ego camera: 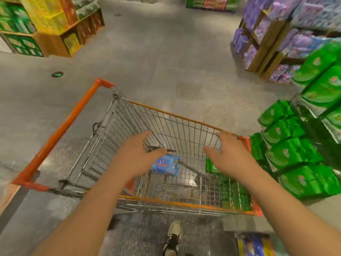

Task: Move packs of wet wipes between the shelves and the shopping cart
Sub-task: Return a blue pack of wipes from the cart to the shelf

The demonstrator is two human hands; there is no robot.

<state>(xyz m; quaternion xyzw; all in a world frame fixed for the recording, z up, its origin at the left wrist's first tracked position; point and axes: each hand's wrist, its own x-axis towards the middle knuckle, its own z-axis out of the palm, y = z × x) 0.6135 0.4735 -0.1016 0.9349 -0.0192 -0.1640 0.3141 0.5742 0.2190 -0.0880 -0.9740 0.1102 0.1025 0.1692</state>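
Note:
A wire shopping cart (pixel 171 115) with orange trim stands in front of me. On its floor lies a blue pack of wet wipes (pixel 167 164), and a green pack (pixel 212 167) lies at the right side of the basket. My left hand (pixel 137 155) hovers over the cart with fingers spread, just left of the blue pack and holding nothing. My right hand (pixel 230 154) is also spread open above the green pack, empty. Green packs of wipes (pixel 293 154) fill the shelf to the right of the cart.
Purple packs (pixel 258 34) fill wooden shelves at the far right. Yellow and green boxes (pixel 46 21) are stacked at the far left. The cart's orange handle (pixel 59 133) juts left. My shoe (pixel 173 235) stands on the grey floor behind the cart.

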